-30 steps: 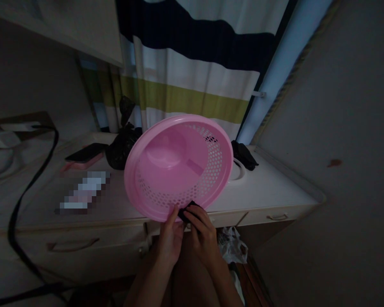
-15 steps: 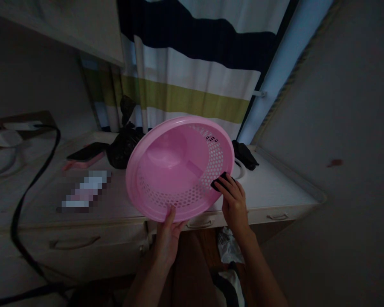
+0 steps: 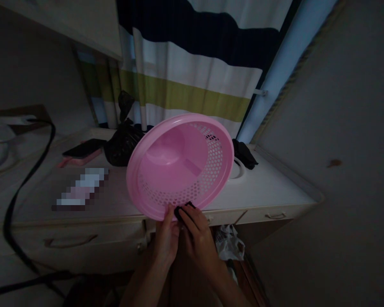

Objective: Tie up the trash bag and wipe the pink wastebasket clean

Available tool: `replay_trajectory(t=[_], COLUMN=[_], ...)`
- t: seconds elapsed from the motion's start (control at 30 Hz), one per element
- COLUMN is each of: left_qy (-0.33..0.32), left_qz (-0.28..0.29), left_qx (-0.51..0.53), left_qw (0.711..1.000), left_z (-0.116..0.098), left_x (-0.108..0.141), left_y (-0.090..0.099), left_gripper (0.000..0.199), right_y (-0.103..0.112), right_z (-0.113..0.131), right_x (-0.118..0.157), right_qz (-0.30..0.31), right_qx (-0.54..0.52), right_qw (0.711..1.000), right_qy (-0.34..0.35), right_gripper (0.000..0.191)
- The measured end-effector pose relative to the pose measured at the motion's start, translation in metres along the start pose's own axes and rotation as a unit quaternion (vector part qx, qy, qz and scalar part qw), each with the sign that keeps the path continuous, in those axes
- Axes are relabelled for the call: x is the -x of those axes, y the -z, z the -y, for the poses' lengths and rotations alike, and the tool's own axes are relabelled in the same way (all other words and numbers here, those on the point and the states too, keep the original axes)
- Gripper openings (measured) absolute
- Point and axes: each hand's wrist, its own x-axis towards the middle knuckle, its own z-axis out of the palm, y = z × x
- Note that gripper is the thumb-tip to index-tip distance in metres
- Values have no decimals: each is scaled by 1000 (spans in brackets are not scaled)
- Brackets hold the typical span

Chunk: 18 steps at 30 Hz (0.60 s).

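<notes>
- Pinching the near rim of the pink perforated plastic basket, the left hand has its thumb over the edge and its other fingers on the outside.
- The right hand, just beside it, has its fingers bent over a small black cloth, pressed to that same rim.
- The basket is tilted, its open mouth towards the person, over the front of the white desk; I can't tell whether its base touches the desktop.
- To its left sit a knotted black plastic bag, a dark phone on a pink item, and a pixelated object.
- To its right, a black bundle lies by a white ring.
- Behind hangs a striped curtain.
</notes>
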Motion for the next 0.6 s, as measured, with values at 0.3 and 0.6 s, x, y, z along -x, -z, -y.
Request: replay_trajectory(t=[0.3, 0.6], left_qy=[-24, -8], left_qz=[6, -1], left_qx=[-18, -30], left_qw=[1000, 1000], left_z=[-6, 6], left_x=[4, 0], left_y=[-3, 10], left_gripper=[42, 29], right_y=[22, -7], right_z=[-36, 6], right_x=[-5, 2], right_qz=[-18, -28], right_qx=[108, -21], right_qw=[993, 999], right_qy=[-54, -36], right_gripper=[48, 51])
